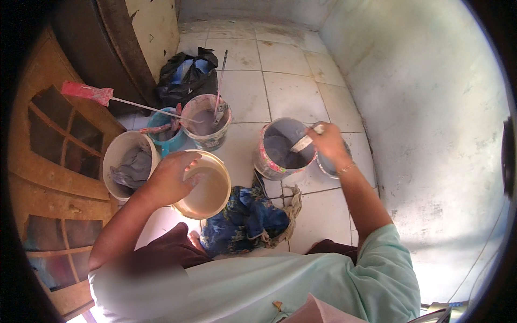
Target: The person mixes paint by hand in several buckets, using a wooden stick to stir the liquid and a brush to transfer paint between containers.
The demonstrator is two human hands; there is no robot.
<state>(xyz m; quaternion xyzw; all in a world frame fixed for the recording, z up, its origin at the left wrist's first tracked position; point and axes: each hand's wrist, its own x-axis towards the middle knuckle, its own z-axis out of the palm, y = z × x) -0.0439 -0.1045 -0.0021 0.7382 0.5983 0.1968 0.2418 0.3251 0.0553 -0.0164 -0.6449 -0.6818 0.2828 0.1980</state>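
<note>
My left hand (175,175) is over the left rim of a cream bucket (212,196) holding pale liquid; its fingers are curved and apart, and I cannot tell whether they touch the rim. My right hand (328,140) grips a whitish stick (301,144), dipped into a grey mixture in a paint-smeared bucket (261,153) on the right. Behind that hand, another round container (328,169) is partly hidden.
Left: wooden door (48,188), white bucket with grey cloth (129,167), teal pail (172,142), paint bucket (196,134), pink-ended rod (86,91), black bag (186,75). A blue patterned cloth (242,226) lies on the tiles near my feet. A wall (431,134) bounds the right.
</note>
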